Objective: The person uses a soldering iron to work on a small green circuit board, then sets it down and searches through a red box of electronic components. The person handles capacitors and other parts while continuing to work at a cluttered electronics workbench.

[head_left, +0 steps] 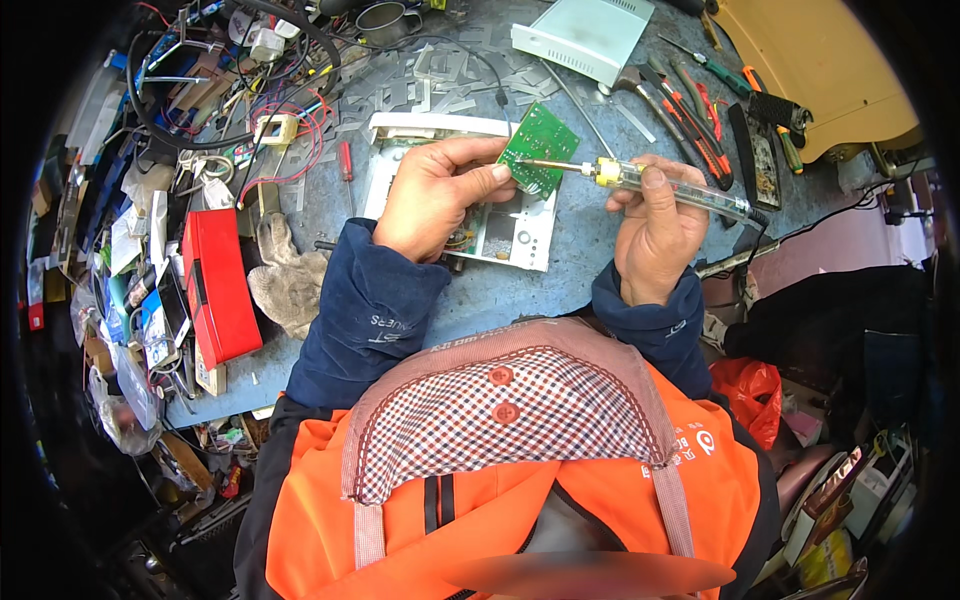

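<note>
My left hand (pixel 440 192) pinches the left edge of a green circuit board (pixel 545 140) between thumb and fingers, holding it tilted above the bench. In my right hand (pixel 657 215) is a soldering iron (pixel 690 192) with a clear handle and a yellow collar. Its metal tip points left and lies over the board's face, close to my left thumb; whether it touches the board I cannot tell. Below both hands sits an opened white device casing (pixel 525 235) with small round buttons on its panel. My left hand hides part of its inside.
A grey-white metal cover (pixel 583 38) lies at the back among loose metal strips (pixel 440 75). Pliers and cutters (pixel 690 125) lie at the right. To the left are a red box (pixel 218 285), a worn glove (pixel 287 275), a red screwdriver (pixel 346 160) and tangled wires (pixel 300 120).
</note>
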Tool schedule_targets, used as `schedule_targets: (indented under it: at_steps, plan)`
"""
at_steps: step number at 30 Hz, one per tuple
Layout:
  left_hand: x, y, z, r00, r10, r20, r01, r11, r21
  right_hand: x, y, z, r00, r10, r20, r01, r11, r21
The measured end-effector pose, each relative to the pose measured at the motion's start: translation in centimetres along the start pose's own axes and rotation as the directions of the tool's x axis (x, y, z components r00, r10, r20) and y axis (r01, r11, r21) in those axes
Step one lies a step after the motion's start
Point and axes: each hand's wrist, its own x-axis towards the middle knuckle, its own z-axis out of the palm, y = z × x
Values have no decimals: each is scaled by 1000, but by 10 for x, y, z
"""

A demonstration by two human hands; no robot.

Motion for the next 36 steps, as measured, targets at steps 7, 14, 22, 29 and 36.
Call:
schedule_targets:
  at_steps: [7,14,22,29,36]
  plan:
    - [-1,2,0,1000,-17,-8,17,1000,19,0,-1,1,1000,-3,-1,3,1000,-23]
    - [-1,1,1,998,-39,-40,39,999,5,-1,-2,2,1000,6,-8,-6,1000,-26]
    - [0,-1,0,1000,-21,-12,21,1000,-18,-3,-2,0,999,-37,-28,38,998,47]
    - [-1,1,-2,999,-26,18,26,1000,-12,-2,-1,-2,1000,-28,4,27,999,40]
    - [-2,3,-1,999,-29,25,29,999,-15,-2,-1,-1,1000,-9,-1,9,1000,23]
